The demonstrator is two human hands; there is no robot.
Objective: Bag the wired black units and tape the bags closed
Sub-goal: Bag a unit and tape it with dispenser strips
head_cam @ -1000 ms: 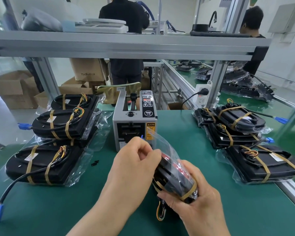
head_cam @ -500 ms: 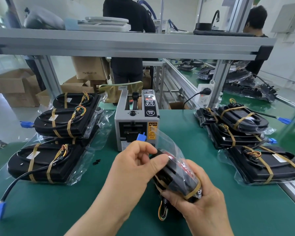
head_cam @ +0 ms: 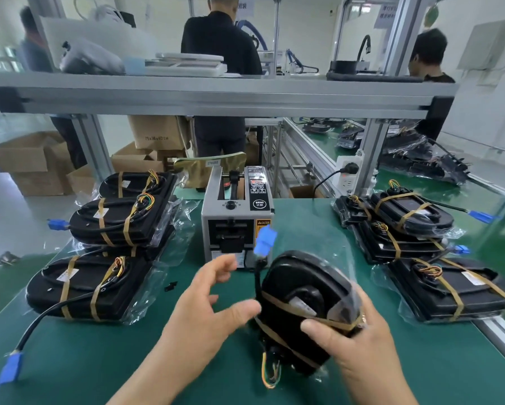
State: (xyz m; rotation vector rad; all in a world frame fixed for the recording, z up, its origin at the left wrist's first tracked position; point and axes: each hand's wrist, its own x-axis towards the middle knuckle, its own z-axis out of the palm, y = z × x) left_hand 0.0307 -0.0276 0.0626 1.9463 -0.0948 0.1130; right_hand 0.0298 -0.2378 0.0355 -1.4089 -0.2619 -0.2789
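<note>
My right hand (head_cam: 359, 343) grips a black wired unit (head_cam: 300, 290) inside a clear plastic bag, bound with brown bands, held upright above the green table. Its cable ends in a blue connector (head_cam: 265, 239) that sticks up in front of the tape dispenser (head_cam: 236, 217). My left hand (head_cam: 207, 311) hovers just left of the unit, fingers spread, holding nothing. Coloured wires (head_cam: 270, 375) hang below the unit. Bagged units lie stacked on the left (head_cam: 87, 287) and right (head_cam: 449, 287).
The grey tape dispenser stands at the table's middle back. A small black piece (head_cam: 171, 286) lies on the green mat (head_cam: 99, 355). An aluminium frame shelf (head_cam: 216, 97) crosses overhead. A socket (head_cam: 347, 173) hangs on the right post. People stand behind; cardboard boxes (head_cam: 26, 165) sit at the back left.
My left hand has let go of the bag and opened, drawing back to the left. The unit has turned upright in my right hand, its blue connector now sticking up. The camera has tilted upward.
</note>
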